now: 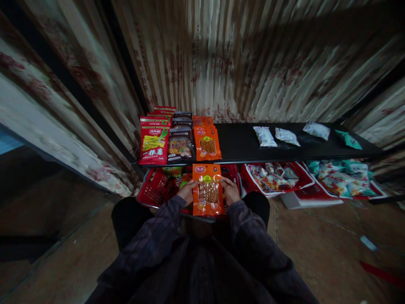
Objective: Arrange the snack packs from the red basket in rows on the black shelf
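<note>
An orange snack packet is held upright over a red basket. My left hand grips its left edge and my right hand grips its right edge, fingers curled on the packet. Just beyond, on a black shelf, stand rows of packets: red ones at the left, dark ones in the middle, matching orange ones to the right.
Small white packets and a green one lie further right on the shelf. Below it are red trays with wrapped snacks and blue-green packs. Curtains hang behind; brown floor spreads on both sides.
</note>
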Motion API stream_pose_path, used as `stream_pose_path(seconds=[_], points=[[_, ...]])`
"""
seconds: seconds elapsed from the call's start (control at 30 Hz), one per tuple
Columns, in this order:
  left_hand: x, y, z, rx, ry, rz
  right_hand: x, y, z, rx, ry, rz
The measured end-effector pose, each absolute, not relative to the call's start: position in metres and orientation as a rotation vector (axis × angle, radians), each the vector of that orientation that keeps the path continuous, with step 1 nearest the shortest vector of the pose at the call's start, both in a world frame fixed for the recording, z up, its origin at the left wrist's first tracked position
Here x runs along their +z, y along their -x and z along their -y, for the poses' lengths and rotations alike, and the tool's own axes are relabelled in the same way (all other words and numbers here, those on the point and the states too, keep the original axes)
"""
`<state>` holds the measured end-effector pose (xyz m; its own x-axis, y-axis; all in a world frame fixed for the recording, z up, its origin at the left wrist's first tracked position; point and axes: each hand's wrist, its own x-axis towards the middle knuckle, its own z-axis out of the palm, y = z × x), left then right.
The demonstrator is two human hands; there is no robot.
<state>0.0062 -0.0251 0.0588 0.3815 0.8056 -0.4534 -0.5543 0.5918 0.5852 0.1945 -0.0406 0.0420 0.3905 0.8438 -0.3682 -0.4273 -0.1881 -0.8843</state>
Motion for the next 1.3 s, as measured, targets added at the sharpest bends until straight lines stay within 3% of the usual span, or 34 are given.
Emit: stream_pose_path(seconds=[0.6,1.03,1.3], points=[[0.074,-0.005,0.009,0.851,-0.442,-0.742,0.057,-0.203,0.016,1.199,1.252,0.518],[0.092,-0.004,-0.018,0.911,-0.481,-0.769,0.076,-0.207,0.040,1.518,1.116,0.733],[0.108,-0.005,-0.025,0.857,-0.568,-0.757,0.079,-0.207,0.036,1.443,1.095,0.677]])
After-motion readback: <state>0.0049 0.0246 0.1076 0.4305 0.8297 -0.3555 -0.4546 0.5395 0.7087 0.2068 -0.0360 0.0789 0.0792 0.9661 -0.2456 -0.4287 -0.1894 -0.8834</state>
